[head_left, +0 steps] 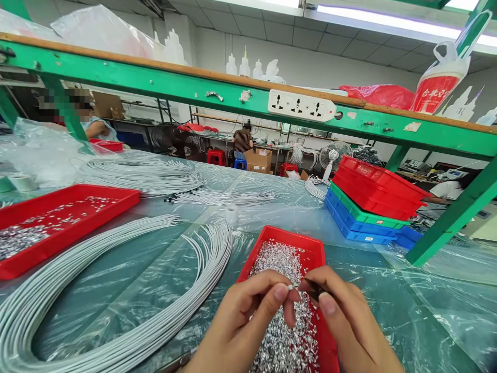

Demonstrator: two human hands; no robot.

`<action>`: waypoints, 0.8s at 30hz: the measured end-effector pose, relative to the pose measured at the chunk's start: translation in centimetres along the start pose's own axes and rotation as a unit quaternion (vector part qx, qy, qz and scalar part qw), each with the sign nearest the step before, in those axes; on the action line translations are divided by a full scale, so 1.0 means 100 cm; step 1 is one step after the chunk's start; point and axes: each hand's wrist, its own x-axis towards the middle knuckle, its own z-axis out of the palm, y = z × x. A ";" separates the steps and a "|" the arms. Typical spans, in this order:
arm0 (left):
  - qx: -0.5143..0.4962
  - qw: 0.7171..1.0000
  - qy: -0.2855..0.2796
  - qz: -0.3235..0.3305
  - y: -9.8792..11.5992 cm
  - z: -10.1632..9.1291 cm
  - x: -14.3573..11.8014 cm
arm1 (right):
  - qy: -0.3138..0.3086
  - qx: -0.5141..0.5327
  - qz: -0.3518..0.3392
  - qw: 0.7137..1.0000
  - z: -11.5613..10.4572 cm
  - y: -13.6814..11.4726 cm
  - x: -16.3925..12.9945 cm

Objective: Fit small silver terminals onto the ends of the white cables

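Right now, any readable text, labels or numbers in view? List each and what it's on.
"台北" plus further characters cut off by the fold: white print on the red and white plastic bag hanging at the upper right.
Small white labels on the blue trays: too small to read.
Sticker on the green shelf rail: blank or too blurred.
Power strip: no legible marking.

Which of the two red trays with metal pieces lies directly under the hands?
The near red tray, heaped with silver pieces, under both hands; the other red tray lies far left, thinly filled.
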 end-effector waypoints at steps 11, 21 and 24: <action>0.021 0.998 0.045 0.040 0.008 0.008 -0.002 | -0.031 0.001 0.007 0.999 0.005 -0.012 0.000; 0.090 0.990 0.044 0.095 0.005 0.004 -0.004 | -0.080 0.119 0.130 0.981 0.008 -0.010 -0.007; 0.142 0.975 0.070 0.158 0.002 0.005 -0.005 | -0.081 0.139 0.152 0.975 0.010 -0.011 -0.008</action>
